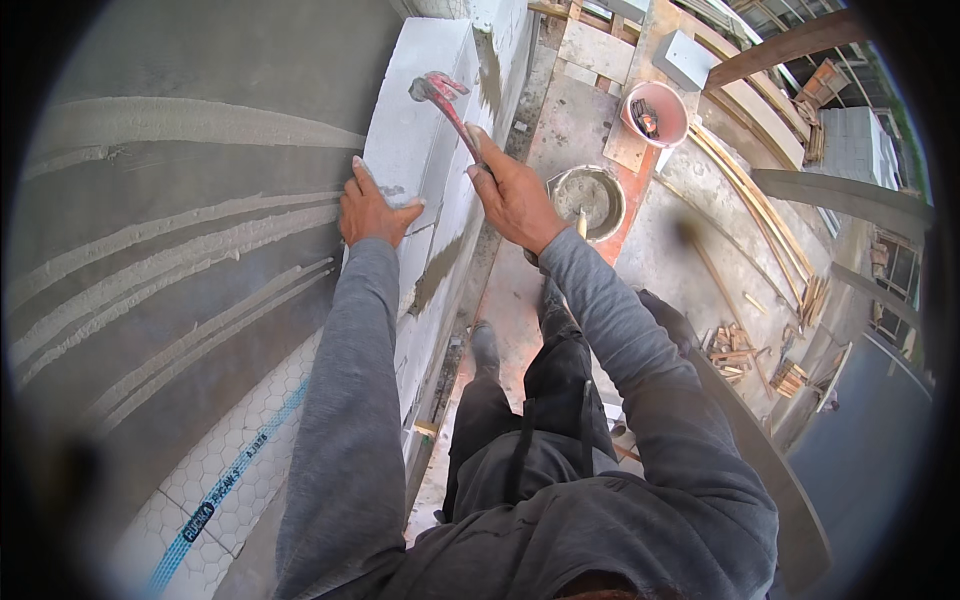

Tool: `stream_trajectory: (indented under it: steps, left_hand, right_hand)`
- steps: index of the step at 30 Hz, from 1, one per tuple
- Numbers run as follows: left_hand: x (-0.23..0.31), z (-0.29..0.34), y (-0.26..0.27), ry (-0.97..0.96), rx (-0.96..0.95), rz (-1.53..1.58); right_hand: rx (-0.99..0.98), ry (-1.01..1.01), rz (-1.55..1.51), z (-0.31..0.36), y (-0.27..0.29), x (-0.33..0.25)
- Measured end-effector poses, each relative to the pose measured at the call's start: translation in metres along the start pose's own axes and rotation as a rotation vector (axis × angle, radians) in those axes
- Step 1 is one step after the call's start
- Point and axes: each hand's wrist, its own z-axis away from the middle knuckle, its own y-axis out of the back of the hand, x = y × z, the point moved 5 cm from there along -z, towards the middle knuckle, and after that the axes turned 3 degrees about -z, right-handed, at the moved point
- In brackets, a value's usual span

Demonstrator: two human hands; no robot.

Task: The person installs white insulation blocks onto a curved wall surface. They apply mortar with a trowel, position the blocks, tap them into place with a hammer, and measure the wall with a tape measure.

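My right hand (517, 200) is wrapped round the handle of a red hammer (442, 92), its cement-smeared head raised over a white block (405, 110). That block sits on top of a white block wall (415, 345) with grey mortar smears on its face. Against the block's near end rests my left hand (376, 207), fingers and thumb spread, the palm partly hidden from view. Whether the hammer head touches the block, I cannot tell.
Right of the wall are a round bucket of grey mortar (590, 195), a pink bucket (655, 112) with things inside, and a loose white block (684, 60). Long boards (745, 195) and wood scraps (735, 352) lie farther right. A grey plastered surface (200, 200) fills the left.
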Motion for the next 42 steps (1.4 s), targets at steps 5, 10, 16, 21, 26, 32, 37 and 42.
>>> stream_trajectory:
  steps: [5, 10, 16, 21, 26, 32, 37, 42]
  left_hand:
    - [-0.004, 0.002, 0.002, 0.019, 0.012, -0.047]
    - [0.003, 0.000, -0.002, -0.011, 0.035, -0.022]
    - [-0.004, 0.000, -0.002, -0.014, 0.054, -0.012]
    - [0.000, -0.001, 0.001, -0.012, 0.041, -0.006]
    - [0.000, -0.002, 0.001, -0.022, 0.046, 0.017]
    - [-0.004, 0.000, -0.001, -0.008, 0.025, 0.016]
    - [-0.001, 0.001, 0.004, 0.020, -0.027, -0.017]
    - [-0.006, -0.001, 0.000, -0.044, -0.036, 0.000]
  right_hand:
    - [0.276, -0.732, -0.755, 0.013, -0.013, 0.068]
    - [0.588, -0.853, -1.025, -0.036, -0.054, 0.144]
    - [0.479, -0.896, -1.109, -0.050, -0.074, 0.144]
    - [0.315, -0.902, -0.907, -0.052, -0.070, 0.138]
    - [0.431, -0.852, -0.886, -0.035, -0.044, 0.122]
    - [0.196, 0.063, -0.132, -0.056, 0.013, 0.014]
    - [-0.152, 0.141, 0.252, -0.065, 0.016, -0.029]
    - [-0.357, -0.040, 0.310, -0.060, -0.005, 0.029]
